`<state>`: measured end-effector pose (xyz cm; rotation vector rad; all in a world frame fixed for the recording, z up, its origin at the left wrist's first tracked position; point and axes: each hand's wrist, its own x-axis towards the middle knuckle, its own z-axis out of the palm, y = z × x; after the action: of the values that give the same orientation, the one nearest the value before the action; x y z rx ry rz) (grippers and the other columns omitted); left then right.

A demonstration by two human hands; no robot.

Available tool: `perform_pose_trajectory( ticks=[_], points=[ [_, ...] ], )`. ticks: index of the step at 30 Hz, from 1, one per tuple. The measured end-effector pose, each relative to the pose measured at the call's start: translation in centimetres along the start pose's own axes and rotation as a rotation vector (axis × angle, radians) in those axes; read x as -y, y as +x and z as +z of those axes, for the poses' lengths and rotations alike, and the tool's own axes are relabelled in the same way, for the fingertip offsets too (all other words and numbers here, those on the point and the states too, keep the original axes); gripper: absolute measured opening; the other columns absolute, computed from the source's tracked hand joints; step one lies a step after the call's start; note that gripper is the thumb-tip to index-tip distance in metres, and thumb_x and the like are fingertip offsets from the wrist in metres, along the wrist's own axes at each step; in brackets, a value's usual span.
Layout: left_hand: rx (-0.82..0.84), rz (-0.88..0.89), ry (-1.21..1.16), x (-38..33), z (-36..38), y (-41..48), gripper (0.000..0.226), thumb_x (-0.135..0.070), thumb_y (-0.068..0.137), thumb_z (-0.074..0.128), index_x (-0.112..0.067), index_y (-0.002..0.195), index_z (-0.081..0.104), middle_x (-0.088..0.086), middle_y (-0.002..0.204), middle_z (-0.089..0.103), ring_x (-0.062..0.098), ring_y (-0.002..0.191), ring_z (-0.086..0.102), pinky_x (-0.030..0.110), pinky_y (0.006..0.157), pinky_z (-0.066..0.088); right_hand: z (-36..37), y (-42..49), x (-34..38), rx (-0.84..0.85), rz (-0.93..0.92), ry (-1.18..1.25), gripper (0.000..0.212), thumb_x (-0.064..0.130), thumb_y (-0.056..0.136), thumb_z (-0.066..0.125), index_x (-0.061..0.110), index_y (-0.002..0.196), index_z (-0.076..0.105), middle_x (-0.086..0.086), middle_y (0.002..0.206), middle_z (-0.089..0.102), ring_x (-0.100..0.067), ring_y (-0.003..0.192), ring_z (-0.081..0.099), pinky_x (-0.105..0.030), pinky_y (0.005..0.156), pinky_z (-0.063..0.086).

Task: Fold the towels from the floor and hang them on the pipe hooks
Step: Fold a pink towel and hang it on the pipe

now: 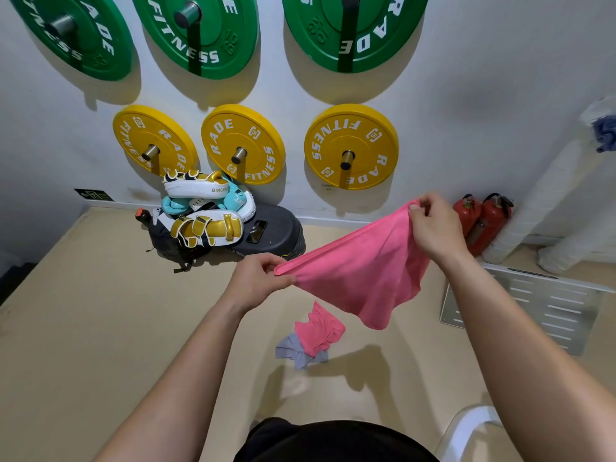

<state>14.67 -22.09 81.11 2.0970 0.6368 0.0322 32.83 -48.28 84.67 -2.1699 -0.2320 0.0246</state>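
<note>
A pink towel (363,271) hangs in the air between my hands, doubled over with its lower part sagging. My left hand (258,276) pinches its lower left corner. My right hand (433,225) pinches the upper right corner, higher and nearer the wall. On the beige floor below lie a second pink towel (320,330) and a grey towel (295,351), crumpled and overlapping. A white pipe (553,195) runs up the right wall, with a blue cloth (605,131) hanging on it near the frame edge. No hook shows clearly.
Green and yellow weight plates (351,146) hang on wall pegs. A heap of boxing pads and a dark step (213,218) sits against the wall. Two red fire extinguishers (483,221) stand by the pipe. A metal grille plate (533,308) lies at right.
</note>
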Motion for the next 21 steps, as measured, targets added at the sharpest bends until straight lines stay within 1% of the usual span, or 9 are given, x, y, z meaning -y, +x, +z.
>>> perform_pose_trajectory(
  ticks=[2,4,5,7,10,12,15,17,21],
  points=[
    [-0.041,0.040,0.106,-0.1,0.2,0.4,0.020,-0.021,0.072,0.086,-0.025,0.088,0.074,-0.008,0.076,0.069,0.004,0.066,0.057,0.019,0.060,0.044,-0.2,0.1,-0.3,-0.008,-0.012,-0.022,0.007,0.019,0.100,0.047,0.018,0.098,0.054,-0.002,0.095,0.057,-0.019,0.088,0.049,-0.026,0.073,0.029],
    [-0.121,0.083,0.121,-0.1,0.2,1.1,0.013,-0.019,0.080,0.080,-0.022,0.089,0.072,-0.004,0.080,0.069,0.007,0.070,0.057,0.024,0.064,0.043,-0.2,0.1,-0.8,-0.017,-0.003,-0.031,0.009,0.018,0.100,0.048,0.015,0.100,0.056,-0.002,0.096,0.056,-0.019,0.089,0.048,-0.025,0.072,0.028],
    [-0.156,0.106,0.107,-0.3,0.1,1.3,0.009,-0.018,0.084,0.076,-0.019,0.091,0.072,-0.002,0.082,0.069,0.007,0.072,0.058,0.022,0.064,0.043,-0.1,0.0,-1.2,-0.025,0.013,-0.035,0.012,0.018,0.100,0.049,0.011,0.103,0.058,-0.002,0.096,0.056,-0.018,0.089,0.048,-0.025,0.072,0.028],
    [-0.206,0.131,0.061,-0.9,-0.1,1.7,0.006,-0.013,0.091,0.068,-0.010,0.096,0.071,0.003,0.086,0.069,0.005,0.072,0.058,0.010,0.060,0.043,0.1,-0.2,-2.2,-0.043,0.052,-0.047,0.017,0.018,0.099,0.050,0.006,0.106,0.061,-0.002,0.095,0.056,-0.018,0.089,0.048,-0.026,0.073,0.030],
    [-0.243,0.136,0.035,-1.6,-0.5,2.3,0.011,-0.012,0.096,0.061,-0.007,0.094,0.070,0.009,0.084,0.069,0.007,0.069,0.059,0.006,0.054,0.044,0.7,-0.7,-3.7,-0.050,0.127,-0.030,0.017,0.019,0.098,0.052,0.007,0.104,0.063,-0.003,0.092,0.059,-0.020,0.088,0.051,-0.027,0.074,0.032],
    [-0.254,0.152,0.065,-1.4,-0.7,3.0,0.014,-0.018,0.097,0.059,-0.013,0.091,0.070,0.005,0.082,0.070,0.014,0.073,0.062,0.010,0.054,0.043,1.1,-1.0,-4.3,-0.040,0.175,0.009,0.014,0.018,0.098,0.052,0.009,0.101,0.062,-0.002,0.085,0.059,-0.021,0.084,0.053,-0.028,0.072,0.032],
    [-0.286,0.138,0.092,-0.8,-0.8,3.9,0.016,-0.023,0.097,0.058,-0.018,0.089,0.071,-0.001,0.082,0.069,0.019,0.080,0.063,0.028,0.067,0.043,2.0,-1.1,-4.7,-0.024,0.235,0.069,0.012,0.018,0.097,0.053,0.011,0.096,0.062,0.004,0.072,0.057,-0.016,0.069,0.052,-0.030,0.066,0.033],
    [-0.327,0.114,0.103,-0.9,-0.7,4.0,0.018,-0.024,0.097,0.058,-0.016,0.092,0.072,-0.001,0.083,0.069,0.019,0.083,0.062,0.030,0.072,0.041,2.5,-1.1,-4.8,-0.013,0.257,0.116,0.012,0.020,0.097,0.054,0.012,0.094,0.063,0.004,0.070,0.056,-0.016,0.068,0.051,-0.031,0.063,0.035],
    [-0.385,-0.013,0.028,-1.8,1.0,3.7,0.016,-0.029,0.092,0.063,-0.017,0.089,0.073,-0.005,0.075,0.067,0.019,0.079,0.063,0.030,0.073,0.046,4.0,-1.8,-4.3,-0.081,0.304,0.243,0.012,0.022,0.092,0.055,0.015,0.085,0.062,0.005,0.071,0.055,-0.020,0.075,0.052,-0.033,0.073,0.042]
  ],
)
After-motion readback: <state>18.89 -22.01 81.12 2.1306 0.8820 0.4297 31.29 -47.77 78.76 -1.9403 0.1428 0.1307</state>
